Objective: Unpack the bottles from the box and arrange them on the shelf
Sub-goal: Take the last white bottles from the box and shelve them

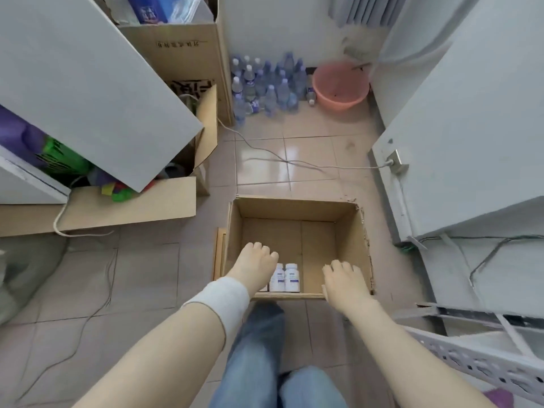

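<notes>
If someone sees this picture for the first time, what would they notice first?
Probably the left hand and right hand reaching into the open cardboard box on the floor, where two white bottles stand at its near wall. Farther back, blue water bottles cluster beside a pink basin.

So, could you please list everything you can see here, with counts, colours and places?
cardboard box: one, brown, open, on floor ahead
white bottles: two visible, blue labels, upright at box's near wall
water bottles: many, clear blue, far wall
basin: one, pink, right of water bottles
large cartons: several, brown, left
cable: one, grey, across tiles
left hand: inside box, beside white bottles, wrist bandaged
right hand: over box's near right corner, empty
</notes>
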Tool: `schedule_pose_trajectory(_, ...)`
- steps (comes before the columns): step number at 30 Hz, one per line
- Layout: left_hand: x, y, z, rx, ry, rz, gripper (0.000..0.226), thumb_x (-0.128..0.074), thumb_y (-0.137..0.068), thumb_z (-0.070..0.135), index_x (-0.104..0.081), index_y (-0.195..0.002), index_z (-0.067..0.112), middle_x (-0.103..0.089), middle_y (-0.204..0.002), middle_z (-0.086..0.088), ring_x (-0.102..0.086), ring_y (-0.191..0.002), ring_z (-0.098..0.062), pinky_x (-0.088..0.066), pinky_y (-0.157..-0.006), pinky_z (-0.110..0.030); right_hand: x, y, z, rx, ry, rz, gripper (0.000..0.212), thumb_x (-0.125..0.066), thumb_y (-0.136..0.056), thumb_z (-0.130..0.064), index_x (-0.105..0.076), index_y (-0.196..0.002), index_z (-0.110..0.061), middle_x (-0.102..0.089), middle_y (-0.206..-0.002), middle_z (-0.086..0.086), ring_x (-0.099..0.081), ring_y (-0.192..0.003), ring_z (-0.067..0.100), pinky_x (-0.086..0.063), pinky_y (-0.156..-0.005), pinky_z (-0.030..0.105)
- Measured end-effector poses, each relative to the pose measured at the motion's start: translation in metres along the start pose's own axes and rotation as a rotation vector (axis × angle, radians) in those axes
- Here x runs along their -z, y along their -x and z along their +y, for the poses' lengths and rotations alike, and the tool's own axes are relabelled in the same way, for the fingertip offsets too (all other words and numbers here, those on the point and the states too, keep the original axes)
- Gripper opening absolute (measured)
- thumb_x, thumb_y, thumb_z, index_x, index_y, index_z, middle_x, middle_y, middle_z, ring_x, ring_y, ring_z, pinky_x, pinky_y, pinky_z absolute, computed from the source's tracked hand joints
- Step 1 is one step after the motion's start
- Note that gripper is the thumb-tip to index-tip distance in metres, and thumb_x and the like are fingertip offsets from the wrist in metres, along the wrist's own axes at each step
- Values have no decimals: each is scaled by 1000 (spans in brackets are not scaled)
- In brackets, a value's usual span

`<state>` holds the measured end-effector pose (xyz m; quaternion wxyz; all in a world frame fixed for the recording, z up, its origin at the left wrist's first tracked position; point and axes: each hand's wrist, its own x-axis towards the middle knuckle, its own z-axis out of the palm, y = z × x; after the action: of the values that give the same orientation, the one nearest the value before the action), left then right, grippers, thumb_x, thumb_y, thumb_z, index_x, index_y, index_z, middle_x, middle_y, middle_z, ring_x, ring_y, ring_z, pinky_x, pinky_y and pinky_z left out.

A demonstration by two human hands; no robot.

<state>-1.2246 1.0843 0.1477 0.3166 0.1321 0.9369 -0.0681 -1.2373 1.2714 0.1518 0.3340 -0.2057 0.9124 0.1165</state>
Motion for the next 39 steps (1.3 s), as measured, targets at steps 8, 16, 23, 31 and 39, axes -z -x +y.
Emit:
schedule_pose_trajectory(8,-104,-131,-15,116,418,-228,42,-46,-95,33,-43,-130,10,-53,-128,-10,-48,-119,-29,-39,-96,-37,-76,-140,-10,-180,-636,-353,48,-49,-93,-33,-39,-134,-10,-47,-136,11,-45,-124,27,-39,-96,31)
schedule_pose_trajectory(16,-174,-216,-16,95,536,-340,52,-47,-90,54,-46,-129,20,-55,-126,-5,-45,-119,-25,-36,-93,-34,-164,-220,-14,-279,-871,-574,50,-65,-84,-35,-49,-121,-7,-59,-122,10,-54,-114,27,-40,-84,29)
schedule_pose_trajectory(23,-184,-232,-11,128,608,-409,51,-50,-88,56,-50,-127,24,-60,-121,-2,-42,-122,-24,-30,-99,-35,-188,-233,-19,-388,-1024,-567,50,-76,-74,-30,-52,-112,-8,-61,-104,6,-60,-105,27,-41,-76,28)
schedule_pose_trajectory(31,-164,-212,-15,176,909,-213,37,-65,-82,46,-62,-110,22,-65,-106,2,-56,-105,-18,-45,-89,-32,-164,-218,5,-408,-1009,-497,51,-76,-73,-31,-51,-112,-9,-62,-112,7,-58,-106,25,-39,-76,28)
schedule_pose_trajectory(39,-62,-148,-27,188,1284,203,34,-72,-80,25,-62,-112,19,-63,-109,6,-56,-93,-1,-42,-79,-4,-86,-141,50,-428,-1311,-288,43,-75,-76,-28,-47,-107,-15,-57,-104,1,-55,-95,16,-43,-84,29)
